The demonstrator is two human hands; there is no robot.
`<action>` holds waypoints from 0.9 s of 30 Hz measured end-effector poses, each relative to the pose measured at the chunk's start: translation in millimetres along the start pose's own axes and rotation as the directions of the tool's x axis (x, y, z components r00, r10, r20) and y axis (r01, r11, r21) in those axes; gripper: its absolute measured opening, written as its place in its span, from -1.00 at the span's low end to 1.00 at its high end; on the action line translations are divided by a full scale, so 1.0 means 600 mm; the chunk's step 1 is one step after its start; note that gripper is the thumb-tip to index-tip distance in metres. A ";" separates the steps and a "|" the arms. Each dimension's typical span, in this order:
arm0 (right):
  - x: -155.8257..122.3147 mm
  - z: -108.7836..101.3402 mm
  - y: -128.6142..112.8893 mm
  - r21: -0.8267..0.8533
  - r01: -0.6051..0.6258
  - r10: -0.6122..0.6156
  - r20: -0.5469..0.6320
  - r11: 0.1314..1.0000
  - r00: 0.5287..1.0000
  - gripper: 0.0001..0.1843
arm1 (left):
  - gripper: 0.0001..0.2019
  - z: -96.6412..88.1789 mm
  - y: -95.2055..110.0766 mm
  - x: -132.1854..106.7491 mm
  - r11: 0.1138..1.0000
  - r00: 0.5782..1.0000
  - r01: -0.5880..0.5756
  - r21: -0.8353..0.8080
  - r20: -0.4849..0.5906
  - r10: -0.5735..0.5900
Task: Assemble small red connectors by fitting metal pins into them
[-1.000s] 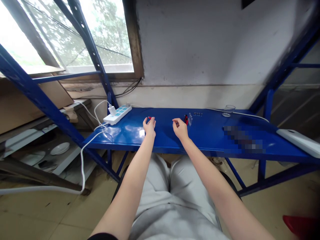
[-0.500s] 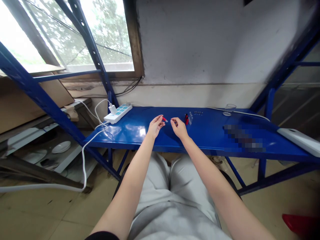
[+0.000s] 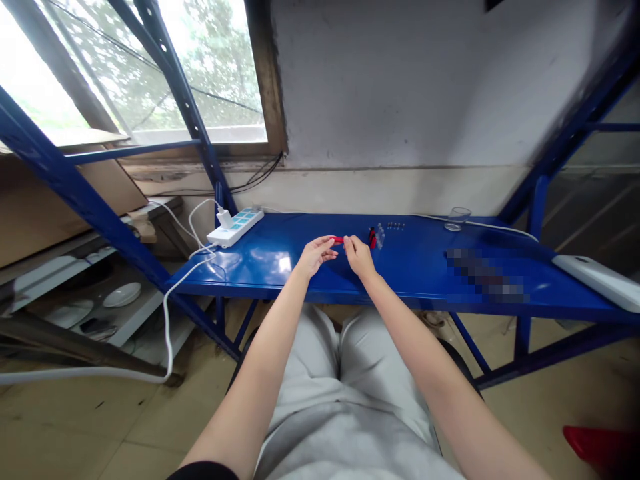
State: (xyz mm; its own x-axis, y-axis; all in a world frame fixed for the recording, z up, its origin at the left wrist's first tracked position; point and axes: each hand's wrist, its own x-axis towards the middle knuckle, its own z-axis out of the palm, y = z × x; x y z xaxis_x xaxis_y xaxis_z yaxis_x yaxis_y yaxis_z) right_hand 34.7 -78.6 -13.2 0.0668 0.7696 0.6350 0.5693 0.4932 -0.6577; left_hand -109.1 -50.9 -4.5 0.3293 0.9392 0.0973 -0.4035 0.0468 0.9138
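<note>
Both of my hands meet over the middle of the blue metal shelf (image 3: 415,280). My left hand (image 3: 316,253) pinches one end of a small red piece (image 3: 339,240), and my right hand (image 3: 358,253) pinches the other end with its fingertips. Just to the right of my right hand lie another small red and black piece (image 3: 371,238) and a few small clear parts (image 3: 380,235). A row of tiny dark bits (image 3: 395,226) lies a little farther back.
A white power strip (image 3: 235,227) with a plugged-in charger and white cable lies at the shelf's back left. A clear glass (image 3: 457,219) stands at the back right, a white flat object (image 3: 597,281) at the far right. Blue rack posts frame both sides.
My left hand carried the red piece to the right from the shelf's left-middle. My right hand moved in and took hold of its other end.
</note>
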 end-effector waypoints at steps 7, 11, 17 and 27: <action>0.001 0.000 -0.001 -0.080 0.016 -0.016 -0.007 0.997 1.000 -0.52 | -0.73 0.003 -0.001 0.002 0.998 0.997 0.004 0.064 -0.078 0.001; 0.001 0.000 0.000 -0.059 0.010 -0.010 -0.004 0.998 1.000 -0.55 | -0.71 0.000 0.001 0.004 0.999 0.991 -0.009 0.049 -0.129 0.015; 0.001 0.007 0.007 0.006 -0.001 0.001 0.016 1.000 1.000 -0.62 | -0.73 -0.006 -0.002 0.010 0.999 0.977 -0.052 0.014 -0.208 0.054; 0.001 0.007 0.009 0.033 -0.009 0.010 -0.039 0.999 0.999 -0.63 | -0.73 -0.010 -0.003 0.008 0.987 0.927 -0.140 0.082 -0.339 0.160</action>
State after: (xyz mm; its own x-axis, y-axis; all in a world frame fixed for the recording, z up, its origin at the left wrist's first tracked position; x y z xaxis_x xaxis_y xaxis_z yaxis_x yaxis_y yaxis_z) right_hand 34.4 -74.1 -18.2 0.1046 0.7582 0.6436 0.5414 0.4995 -0.6763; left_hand -111.7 -44.5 -8.0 -0.0489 0.9935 0.1023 -0.3740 -0.1132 0.9205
